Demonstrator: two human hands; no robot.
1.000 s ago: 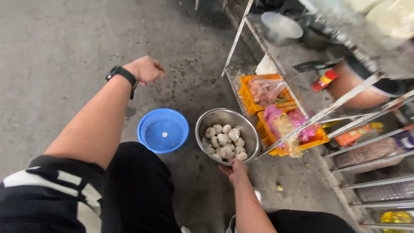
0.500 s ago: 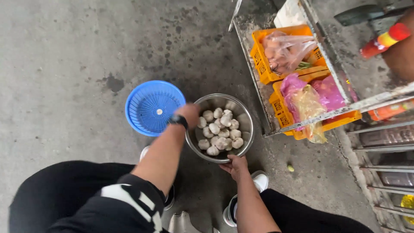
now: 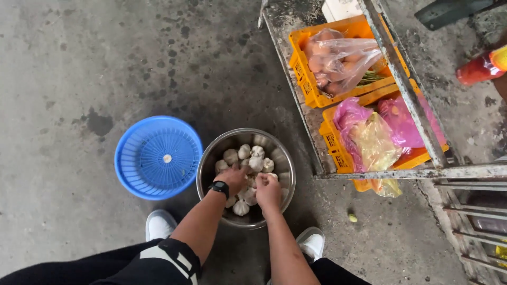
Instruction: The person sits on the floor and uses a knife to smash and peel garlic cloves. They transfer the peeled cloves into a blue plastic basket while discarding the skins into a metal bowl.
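A steel bowl (image 3: 280, 153) full of white garlic bulbs (image 3: 252, 155) stands on the concrete floor between my feet. My left hand (image 3: 234, 178), with a black watch on the wrist, reaches into the bowl and rests on the bulbs. My right hand (image 3: 268, 189) is in the bowl too, its fingers closed around a garlic bulb. To the left of the bowl sits a round blue plastic basket (image 3: 158, 157) with one small pale piece in its middle.
A rusty metal rack (image 3: 406, 89) stands on the right with two orange crates (image 3: 309, 87) holding bagged produce in clear, pink and yellow plastic bags. A red bottle (image 3: 478, 67) lies at the far right. A small yellowish scrap (image 3: 352, 217) lies on the floor.
My left arm swung from out over the blue basket down into the bowl. My right hand moved from the bowl's near rim in among the bulbs. The view tilted downward.
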